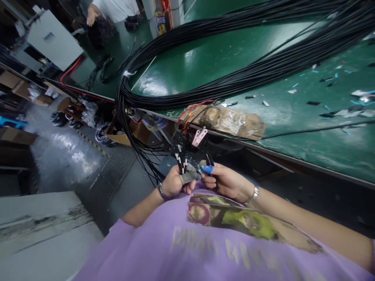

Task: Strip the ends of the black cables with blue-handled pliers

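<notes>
My left hand [173, 182] is closed round several black cable ends [180, 166] that stick up with pale, stripped tips. Grey tape or cloth wraps fingers of this hand. Close beside it, almost touching, my right hand [227, 180] is in a pinch, with a blue cover [206, 169] on one finger. A small dark, thin piece [209, 159] rises behind the right fingers; I cannot make out its kind. Between the fingertips of both hands, what is pinched is too small to name. The cables run leftward from my left hand up to a large black cable coil [164, 100].
The coil lies across a green table [175, 76] scattered with cable scraps [363, 95]. At its near edge are a taped wooden block [231, 120] and a pink clip [199, 136]. A white machine [54, 41] stands far left. Another person's hand [93, 15] shows beyond.
</notes>
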### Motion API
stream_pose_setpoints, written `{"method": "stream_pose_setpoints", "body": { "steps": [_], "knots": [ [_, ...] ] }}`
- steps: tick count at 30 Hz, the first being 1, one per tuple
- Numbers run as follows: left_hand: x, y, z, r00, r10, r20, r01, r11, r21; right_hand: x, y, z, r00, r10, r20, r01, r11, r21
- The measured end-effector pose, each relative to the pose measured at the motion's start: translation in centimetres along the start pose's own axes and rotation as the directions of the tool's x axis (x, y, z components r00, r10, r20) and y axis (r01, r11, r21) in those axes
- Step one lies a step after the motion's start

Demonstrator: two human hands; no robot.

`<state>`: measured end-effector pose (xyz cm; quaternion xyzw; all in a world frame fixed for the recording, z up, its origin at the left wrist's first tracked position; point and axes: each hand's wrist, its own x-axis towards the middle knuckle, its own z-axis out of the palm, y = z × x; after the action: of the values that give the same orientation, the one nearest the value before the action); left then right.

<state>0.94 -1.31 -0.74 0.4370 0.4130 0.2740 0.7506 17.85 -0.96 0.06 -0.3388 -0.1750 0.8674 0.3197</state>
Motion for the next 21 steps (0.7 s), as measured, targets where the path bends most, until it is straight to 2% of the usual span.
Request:
{"method": "stream_pose_setpoints", "body": {
  "steps": [5,8,12,14,17,19,21],
  "knots": [
    [-0.1,0.4,0.1,1.0,0.016,-0.026,-0.016,1.0,-0.009,-0.4,-0.4,0.2,0.997,-0.075,-0.022,0.074,0.997,-0.007],
    [0.0,0.9,0.1,0.999,0.004,-0.034,-0.004,1.0,-0.007,-0.6,-0.4,0.1,0.997,-0.078,-0.019,0.077,0.996,-0.039],
    [-0.1,1.5,0.5,0.999,-0.042,-0.026,0.043,0.997,0.06,-0.6,-0.4,0.2,0.995,-0.094,-0.027,0.087,0.979,-0.185],
    [-0.2,1.7,0.8,0.999,-0.044,-0.028,0.048,0.989,0.142,-0.7,-0.8,0.4,0.986,-0.167,-0.027,0.146,0.919,-0.365],
    [-0.3,1.7,1.0,0.998,-0.01,-0.064,0.023,0.977,0.212,-0.8,-1.7,0.7,0.945,-0.326,0.012,0.253,0.71,-0.658],
    [-0.4,1.6,1.0,0.994,0.031,-0.101,-0.009,0.977,0.213,-0.9,-2.1,0.6,0.923,-0.381,0.045,0.284,0.599,-0.749],
    [-0.4,1.6,1.0,0.986,0.073,-0.152,-0.039,0.976,0.216,-1.0,-2.3,0.4,0.909,-0.413,0.051,0.298,0.561,-0.773]
  ]
}}
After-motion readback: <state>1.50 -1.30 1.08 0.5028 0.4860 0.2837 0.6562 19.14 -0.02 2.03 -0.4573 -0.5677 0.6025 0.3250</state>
